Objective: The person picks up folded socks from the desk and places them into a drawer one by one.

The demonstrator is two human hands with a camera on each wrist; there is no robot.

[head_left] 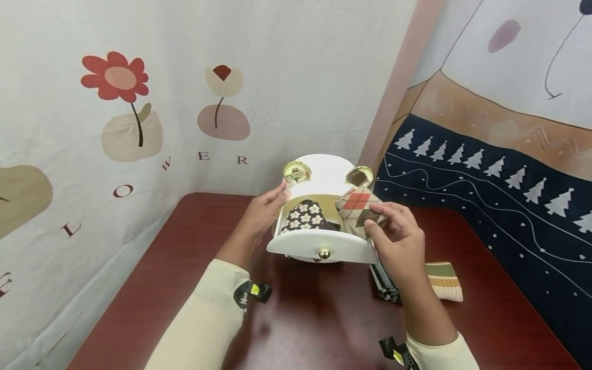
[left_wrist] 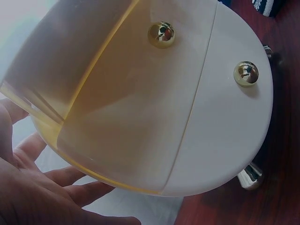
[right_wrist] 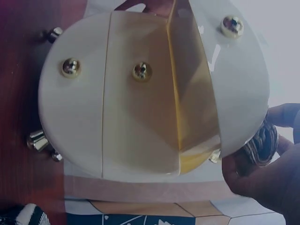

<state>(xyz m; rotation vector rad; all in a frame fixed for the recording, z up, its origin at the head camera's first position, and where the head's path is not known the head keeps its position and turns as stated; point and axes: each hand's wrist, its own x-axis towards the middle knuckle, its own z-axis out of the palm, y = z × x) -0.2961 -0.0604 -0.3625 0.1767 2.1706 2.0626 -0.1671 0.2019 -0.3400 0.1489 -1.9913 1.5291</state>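
A white rounded drawer cabinet (head_left: 326, 169) with gold knobs stands on the table, its top drawer (head_left: 300, 242) pulled out. Inside that drawer sits a folded black sock with white flowers (head_left: 303, 217). My right hand (head_left: 400, 236) pinches a folded argyle sock (head_left: 355, 205) in beige, red and brown at the drawer's right end. The sock's rolled edge (right_wrist: 263, 145) shows between thumb and fingers in the right wrist view. At the cabinet's left side, my left hand (head_left: 262, 216) rests with its fingers (left_wrist: 89, 192) stretched along the edge.
On the table (head_left: 300, 318), right of the cabinet, lie a striped green, orange and cream sock (head_left: 445, 281) and a black-and-white patterned sock (head_left: 385, 283), partly behind my right forearm. Two gold discs (head_left: 297, 172) flank the cabinet's top. Printed curtains hang behind.
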